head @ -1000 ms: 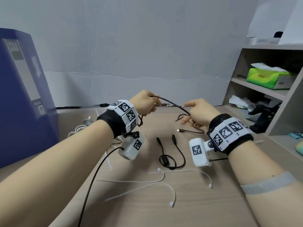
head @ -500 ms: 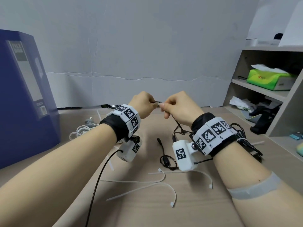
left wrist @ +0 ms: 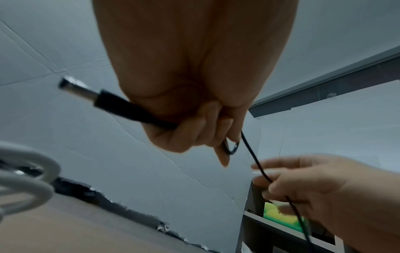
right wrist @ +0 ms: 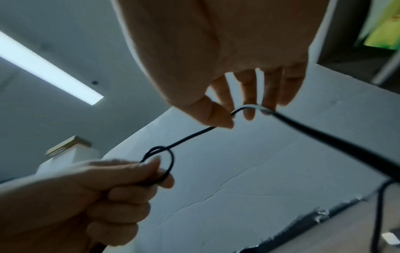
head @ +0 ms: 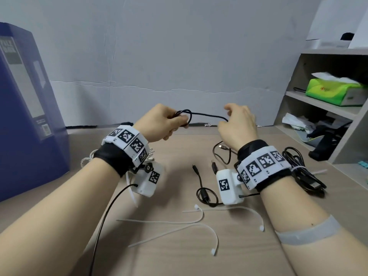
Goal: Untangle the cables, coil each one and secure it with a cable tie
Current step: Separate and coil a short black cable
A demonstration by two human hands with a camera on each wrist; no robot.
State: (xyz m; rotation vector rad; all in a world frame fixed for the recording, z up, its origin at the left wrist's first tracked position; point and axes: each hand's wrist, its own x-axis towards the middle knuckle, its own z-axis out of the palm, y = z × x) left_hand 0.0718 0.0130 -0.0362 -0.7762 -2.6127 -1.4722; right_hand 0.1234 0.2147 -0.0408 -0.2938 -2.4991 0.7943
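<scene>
Left hand [head: 163,122]: fingers curled round a small loop of black cable [head: 207,114]. Right hand [head: 238,126], at its 3 o'clock: pinches the same cable. Cable ties [head: 171,222]: loose on tabletop [head: 179,255].

Matt black cable [head: 209,114], shiny metal plug [left wrist: 75,89], matt wood-grain table [head: 179,255].

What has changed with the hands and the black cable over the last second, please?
The hands met, then parted again: the right hand drew rightward along the thin black cable, and the left hand now pinches a small loop in it. The white cable ties and the tied cable bundle stayed put.
</scene>
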